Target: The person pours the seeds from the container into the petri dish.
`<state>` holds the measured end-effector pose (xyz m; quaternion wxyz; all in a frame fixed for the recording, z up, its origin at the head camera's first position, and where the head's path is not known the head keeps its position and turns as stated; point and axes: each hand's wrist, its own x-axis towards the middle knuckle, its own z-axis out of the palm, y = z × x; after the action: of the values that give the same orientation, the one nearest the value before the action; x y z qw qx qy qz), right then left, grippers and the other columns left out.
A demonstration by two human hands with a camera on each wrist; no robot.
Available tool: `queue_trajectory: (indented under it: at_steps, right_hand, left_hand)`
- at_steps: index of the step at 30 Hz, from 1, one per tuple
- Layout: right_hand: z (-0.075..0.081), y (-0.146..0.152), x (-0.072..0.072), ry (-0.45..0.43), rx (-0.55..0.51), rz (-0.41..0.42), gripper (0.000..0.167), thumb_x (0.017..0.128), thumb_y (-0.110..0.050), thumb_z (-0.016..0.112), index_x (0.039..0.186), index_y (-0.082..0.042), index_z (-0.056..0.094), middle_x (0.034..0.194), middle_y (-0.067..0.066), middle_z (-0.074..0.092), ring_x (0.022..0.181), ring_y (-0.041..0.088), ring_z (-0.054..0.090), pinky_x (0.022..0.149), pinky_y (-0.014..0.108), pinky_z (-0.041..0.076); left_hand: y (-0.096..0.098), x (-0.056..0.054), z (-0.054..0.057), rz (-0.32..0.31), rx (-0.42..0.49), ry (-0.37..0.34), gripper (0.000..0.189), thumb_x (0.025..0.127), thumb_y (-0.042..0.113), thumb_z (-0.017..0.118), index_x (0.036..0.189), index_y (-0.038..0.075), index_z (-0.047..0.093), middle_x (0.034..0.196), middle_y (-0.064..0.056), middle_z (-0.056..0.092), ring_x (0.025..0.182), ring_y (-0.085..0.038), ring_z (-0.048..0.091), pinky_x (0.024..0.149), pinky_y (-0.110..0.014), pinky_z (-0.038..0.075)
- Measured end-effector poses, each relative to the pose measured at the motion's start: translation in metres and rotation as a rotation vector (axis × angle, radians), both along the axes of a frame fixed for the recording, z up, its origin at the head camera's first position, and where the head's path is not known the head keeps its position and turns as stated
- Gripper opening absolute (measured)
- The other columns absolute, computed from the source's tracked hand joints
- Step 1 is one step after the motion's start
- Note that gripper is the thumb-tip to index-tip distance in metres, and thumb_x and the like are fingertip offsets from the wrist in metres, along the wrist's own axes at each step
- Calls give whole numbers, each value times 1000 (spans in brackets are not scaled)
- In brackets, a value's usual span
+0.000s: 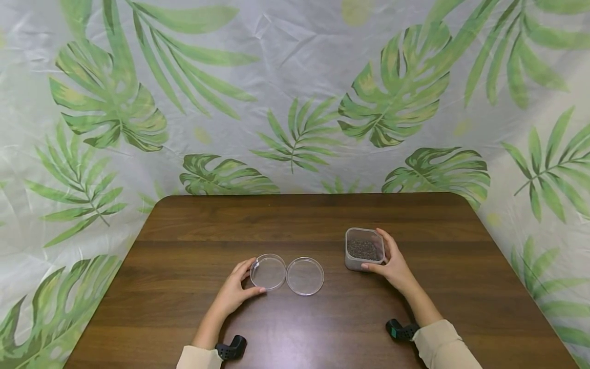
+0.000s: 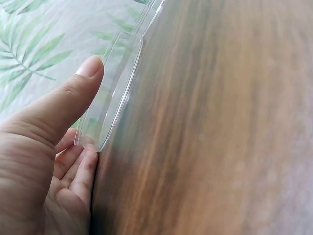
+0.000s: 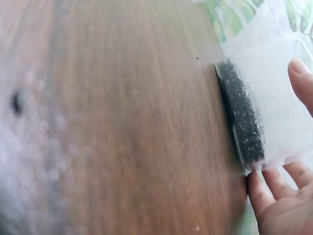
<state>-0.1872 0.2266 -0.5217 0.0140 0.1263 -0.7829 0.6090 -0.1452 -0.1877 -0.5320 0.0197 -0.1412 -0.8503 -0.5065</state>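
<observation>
Two clear round petri dish halves lie side by side on the table in the head view, rims close together. My left hand holds the left petri dish, thumb at its near rim and fingers at its left side. The right petri dish has no hand on it. At the right, my right hand grips a square translucent plastic container between thumb and fingers. Dark, grainy soil-like material fills its lower part; in the right wrist view, the dark layer shows through the wall.
The brown wooden table has rounded far corners. Behind it and along both sides hangs a pale cloth printed with green leaves. Each wrist carries a black strapped device, one on the left and one on the right.
</observation>
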Motion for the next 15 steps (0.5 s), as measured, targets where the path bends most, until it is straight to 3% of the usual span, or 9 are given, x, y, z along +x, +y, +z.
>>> queue_trajectory:
  at_steps: [6, 11, 15]
  right_hand:
    - [5, -1, 2, -3, -40, -32, 96, 69, -1, 76, 143, -13, 16, 142, 18, 20, 130, 36, 17, 94, 62, 25]
    - [27, -9, 9, -15, -31, -66, 94, 69, -1, 76, 142, -9, 18, 142, 20, 19, 129, 39, 16, 90, 65, 27]
    - [34, -13, 12, 13, -52, -73, 94, 67, 4, 76, 141, -4, 19, 137, 24, 26, 124, 39, 25, 88, 53, 38]
  left_hand:
    - [0, 0, 1, -1, 10, -28, 79, 64, 19, 80, 131, -1, 42, 126, -16, 43, 111, -31, 48, 93, -36, 41]
    - [0, 0, 0, 0, 13, -30, 79, 65, 19, 80, 131, 0, 43, 126, -15, 43, 109, -32, 50, 92, -36, 41]
    - [0, 0, -1, -3, 12, -6, 78, 65, 18, 80, 130, -1, 43, 125, -16, 43, 110, -32, 49, 92, -37, 42]
